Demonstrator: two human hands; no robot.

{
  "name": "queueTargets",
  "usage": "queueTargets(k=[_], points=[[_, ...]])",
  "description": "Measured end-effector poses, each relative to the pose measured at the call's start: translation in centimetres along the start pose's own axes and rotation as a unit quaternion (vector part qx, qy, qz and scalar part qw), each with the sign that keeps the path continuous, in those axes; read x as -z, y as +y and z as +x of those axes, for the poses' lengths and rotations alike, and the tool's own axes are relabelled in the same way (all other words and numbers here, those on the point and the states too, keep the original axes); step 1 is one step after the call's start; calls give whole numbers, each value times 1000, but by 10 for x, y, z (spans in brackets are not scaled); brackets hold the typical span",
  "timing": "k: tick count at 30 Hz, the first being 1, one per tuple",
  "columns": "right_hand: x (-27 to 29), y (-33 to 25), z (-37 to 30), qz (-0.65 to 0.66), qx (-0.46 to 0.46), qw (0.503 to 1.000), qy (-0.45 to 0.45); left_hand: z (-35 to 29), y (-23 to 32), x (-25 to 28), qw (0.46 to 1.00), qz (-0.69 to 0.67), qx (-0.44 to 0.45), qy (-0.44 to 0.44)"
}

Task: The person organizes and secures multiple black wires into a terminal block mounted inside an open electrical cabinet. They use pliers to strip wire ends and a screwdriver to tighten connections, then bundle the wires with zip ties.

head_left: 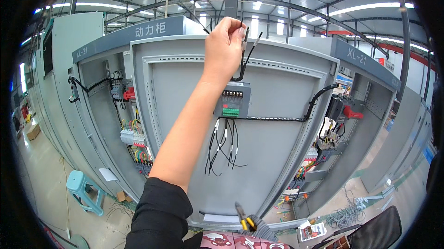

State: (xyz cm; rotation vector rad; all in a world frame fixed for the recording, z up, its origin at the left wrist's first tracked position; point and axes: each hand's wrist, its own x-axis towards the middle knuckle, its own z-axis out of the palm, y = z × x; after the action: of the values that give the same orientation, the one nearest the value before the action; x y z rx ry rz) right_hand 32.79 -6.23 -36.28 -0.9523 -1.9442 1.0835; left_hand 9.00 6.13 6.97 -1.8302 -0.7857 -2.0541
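My left hand (225, 36), bare below a black sleeve, is raised to the top edge of a grey cabinet door (277, 156). Its thumb and fingers pinch a thin black wire (243, 66) from a bundle with loose ends sticking up. Below that bundle, a meter module (236, 101) with black and green terminal strips is mounted on the door. Several loose black wires (226, 147) with white sleeves dangle under it. Low in the view, my right hand (262, 228), in grey ribbed covering, is around pliers (241, 216) with yellow-and-black handles; its fingers are largely hidden.
Open cabinets with wiring and red-handled switches (352, 113) flank the door. A black sheathed cable (277, 119) runs along the door to the right. On the floor are a light-blue stool (85, 191), tangled wire (346, 216) and a black chair or bag (377, 230).
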Motion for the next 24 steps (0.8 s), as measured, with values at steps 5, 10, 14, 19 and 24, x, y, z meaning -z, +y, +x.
queueTargets(k=[5,10,14,19,24], points=[[12,-30,16,274,-70,959,-14,0,22,32,984,164,-63,-34],[54,-107,72,166,116,977,69,-13,22,29,981,102,-162,39],[90,-193,126,285,294,903,128,-70,14,27,988,-41,-98,114],[93,-282,188,221,334,892,208,-118,-6,25,992,-6,106,69],[95,-298,270,125,413,858,278,-91,3,12,992,96,62,59]])
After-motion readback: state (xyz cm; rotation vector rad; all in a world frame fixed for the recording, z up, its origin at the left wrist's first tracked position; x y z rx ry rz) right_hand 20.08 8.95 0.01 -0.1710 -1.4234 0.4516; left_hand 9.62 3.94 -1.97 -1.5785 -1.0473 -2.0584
